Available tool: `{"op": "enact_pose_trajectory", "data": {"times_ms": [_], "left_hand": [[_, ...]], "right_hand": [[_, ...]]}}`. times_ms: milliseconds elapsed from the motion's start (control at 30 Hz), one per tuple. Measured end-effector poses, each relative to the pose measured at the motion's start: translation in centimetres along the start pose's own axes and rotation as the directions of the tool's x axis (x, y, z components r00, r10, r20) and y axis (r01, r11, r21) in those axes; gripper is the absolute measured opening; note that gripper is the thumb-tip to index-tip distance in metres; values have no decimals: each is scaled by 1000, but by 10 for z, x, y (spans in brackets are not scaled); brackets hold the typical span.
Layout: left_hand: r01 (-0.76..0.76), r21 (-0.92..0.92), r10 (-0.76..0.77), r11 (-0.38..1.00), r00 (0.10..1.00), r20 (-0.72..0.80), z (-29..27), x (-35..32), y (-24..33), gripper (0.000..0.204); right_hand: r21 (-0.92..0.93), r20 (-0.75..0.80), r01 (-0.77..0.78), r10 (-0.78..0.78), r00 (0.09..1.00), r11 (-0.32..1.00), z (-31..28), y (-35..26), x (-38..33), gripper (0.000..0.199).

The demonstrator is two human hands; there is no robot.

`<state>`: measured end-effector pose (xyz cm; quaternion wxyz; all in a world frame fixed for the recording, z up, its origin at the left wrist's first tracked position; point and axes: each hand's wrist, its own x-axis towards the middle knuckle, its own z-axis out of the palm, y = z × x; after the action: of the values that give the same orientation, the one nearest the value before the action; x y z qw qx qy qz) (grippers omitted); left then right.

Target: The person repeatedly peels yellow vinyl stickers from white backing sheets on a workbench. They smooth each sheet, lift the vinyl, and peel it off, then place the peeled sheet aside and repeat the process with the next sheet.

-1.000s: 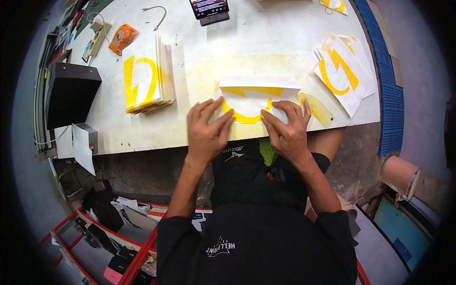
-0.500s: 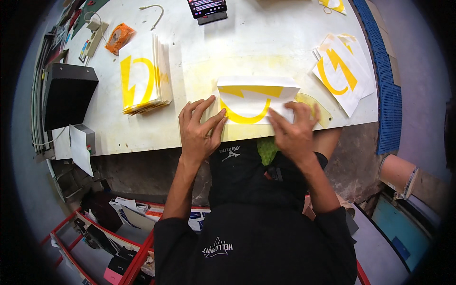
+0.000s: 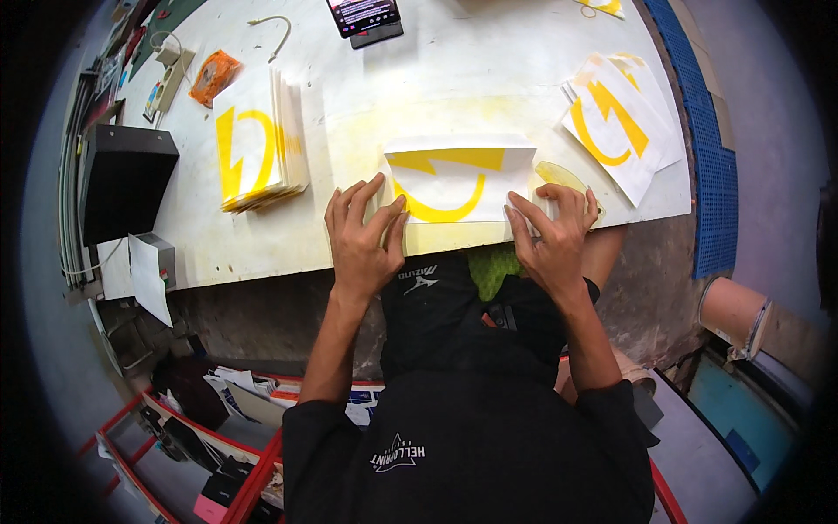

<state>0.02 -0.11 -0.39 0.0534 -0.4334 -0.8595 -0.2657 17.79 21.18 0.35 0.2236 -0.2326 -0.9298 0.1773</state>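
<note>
A white printed paper with a yellow curve and bolt shape lies at the table's front edge. Its far strip is bent up along a crease. At its near left corner my left hand pinches the edge between thumb and forefinger, the other fingers raised and apart. My right hand does likewise at the near right corner, thumb and forefinger close together on the edge. A rounded, yellow-stained flat piece lies just beyond the right fingers, partly hidden by them.
To the left stands a stack of matching printed papers; more printed papers lie fanned at the right. An orange packet, power strip, black box and phone on a stand sit about the white table.
The right hand has moved from over the paper to its near right corner. The left hand stays at the left corner. The view has shifted slightly.
</note>
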Motion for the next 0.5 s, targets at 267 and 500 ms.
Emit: {"op": "enact_pose_trajectory", "data": {"times_ms": [267, 500], "left_hand": [[-149, -11, 148, 989, 973, 175, 16, -4, 39, 50], [-167, -7, 163, 986, 953, 254, 22, -12, 47, 72]], "right_hand": [[38, 0, -1, 1, 1000, 999, 1, 2, 3, 22], [204, 15, -33, 30, 999, 978, -5, 15, 8, 29]]}}
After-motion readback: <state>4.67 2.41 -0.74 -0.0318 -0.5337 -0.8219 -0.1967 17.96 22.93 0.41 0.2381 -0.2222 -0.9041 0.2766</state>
